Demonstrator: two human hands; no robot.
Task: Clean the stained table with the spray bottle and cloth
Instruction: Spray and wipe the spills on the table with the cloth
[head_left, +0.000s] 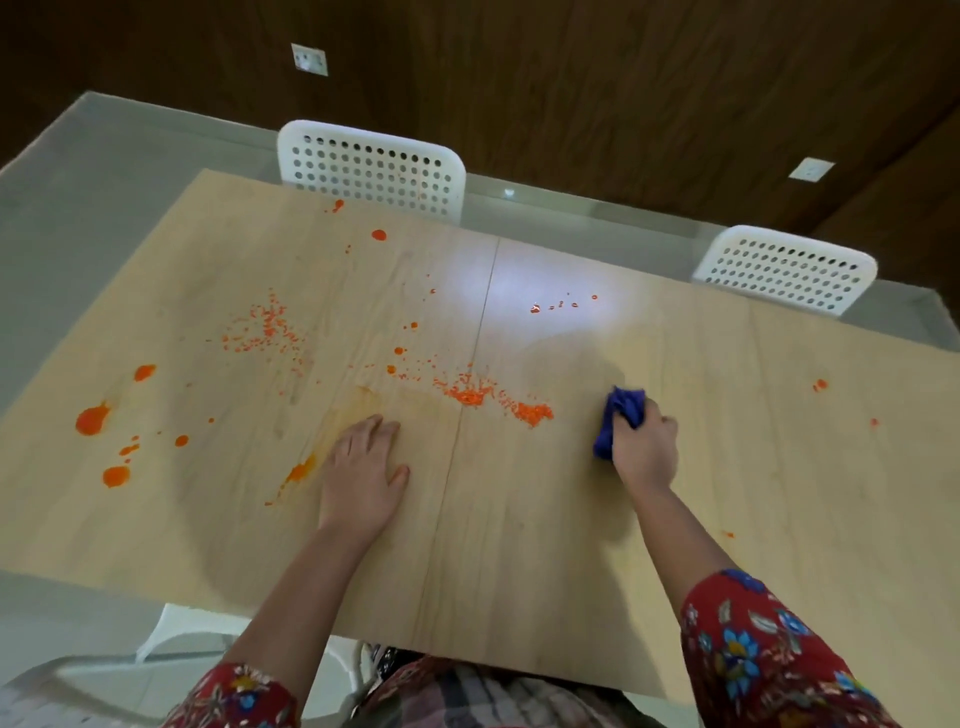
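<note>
As the left hand (363, 467) lies flat, the right hand (644, 448) grips crumpled blue cloth (622, 408).

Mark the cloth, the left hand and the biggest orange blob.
cloth (623, 408): head view, on its bunched upper part.
left hand (363, 470): head view, on the back of the hand.
biggest orange blob (92, 420): head view, on its middle.

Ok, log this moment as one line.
left hand: flat on table | right hand: grips blue cloth | orange stains: present | spray bottle: not in view
</note>
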